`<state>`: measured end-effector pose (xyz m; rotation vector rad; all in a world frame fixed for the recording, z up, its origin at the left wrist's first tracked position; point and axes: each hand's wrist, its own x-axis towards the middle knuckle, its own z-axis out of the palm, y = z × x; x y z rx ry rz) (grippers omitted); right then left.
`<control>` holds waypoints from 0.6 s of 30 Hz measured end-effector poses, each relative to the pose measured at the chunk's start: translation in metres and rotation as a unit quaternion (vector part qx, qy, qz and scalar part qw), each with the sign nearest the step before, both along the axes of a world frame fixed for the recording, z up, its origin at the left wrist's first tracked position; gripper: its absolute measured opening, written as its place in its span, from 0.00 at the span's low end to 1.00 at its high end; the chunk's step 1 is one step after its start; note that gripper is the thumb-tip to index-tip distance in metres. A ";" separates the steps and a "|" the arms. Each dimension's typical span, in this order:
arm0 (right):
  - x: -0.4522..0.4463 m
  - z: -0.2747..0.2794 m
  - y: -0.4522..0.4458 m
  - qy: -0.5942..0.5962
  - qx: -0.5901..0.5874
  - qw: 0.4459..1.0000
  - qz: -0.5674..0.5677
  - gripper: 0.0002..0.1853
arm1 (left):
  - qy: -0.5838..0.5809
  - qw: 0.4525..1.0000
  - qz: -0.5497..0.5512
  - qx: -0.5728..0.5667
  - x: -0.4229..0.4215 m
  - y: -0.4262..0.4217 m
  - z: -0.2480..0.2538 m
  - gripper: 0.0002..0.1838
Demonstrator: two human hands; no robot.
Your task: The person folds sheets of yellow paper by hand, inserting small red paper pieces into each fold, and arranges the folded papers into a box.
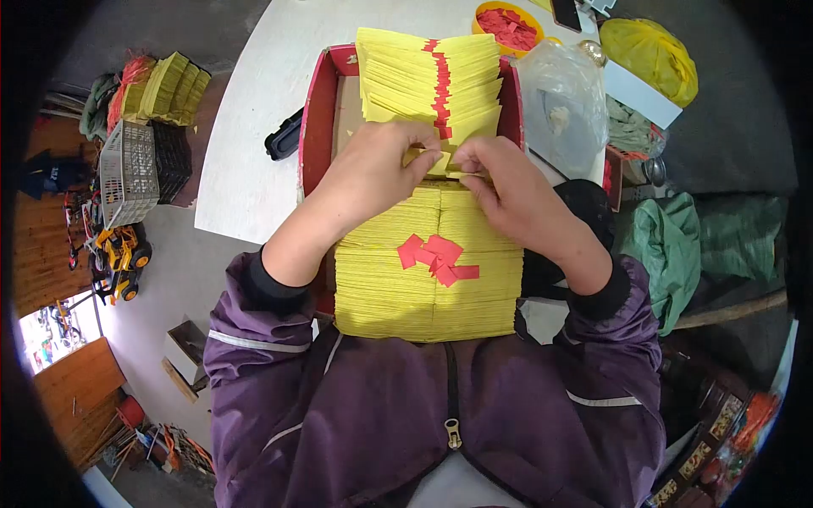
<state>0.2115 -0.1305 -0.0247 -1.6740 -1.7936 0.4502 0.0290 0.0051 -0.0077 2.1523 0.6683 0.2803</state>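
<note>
My left hand [379, 162] pinches the edge of a folded yellow paper [438, 162] with thumb and fingertips. Close beside it, my right hand [506, 182] is closed on the same paper's right part. Below the hands stands a tight stack of yellow papers [381, 284], edges up, with several red paper slips [436, 254] scattered on top. Beyond the hands, fanned yellow papers [394, 76] lean in a red box [315, 127], a line of red slips [441, 80] down their middle. My fingers hide part of the pinched paper.
On the white table [254, 161] are a black case [284, 135], a yellow bowl [479, 15] of red slips and a clear plastic bag [563, 93]. A yellow bag [652, 59] lies at the far right. Left on the floor are a grey crate [129, 173] and a toy digger [125, 254].
</note>
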 end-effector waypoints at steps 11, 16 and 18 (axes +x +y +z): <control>-0.001 0.005 0.025 -0.071 0.025 0.997 0.010 0.16 | 0.067 0.995 -0.030 -0.062 0.000 -0.003 0.018 0.07; 0.034 -0.005 0.004 -0.016 0.063 0.994 -0.091 0.19 | 0.052 0.998 -0.040 -0.017 0.005 -0.004 0.015 0.07; 0.061 -0.032 -0.002 -0.007 0.082 0.985 -0.150 0.22 | 0.065 0.997 -0.010 -0.031 0.007 -0.004 0.018 0.08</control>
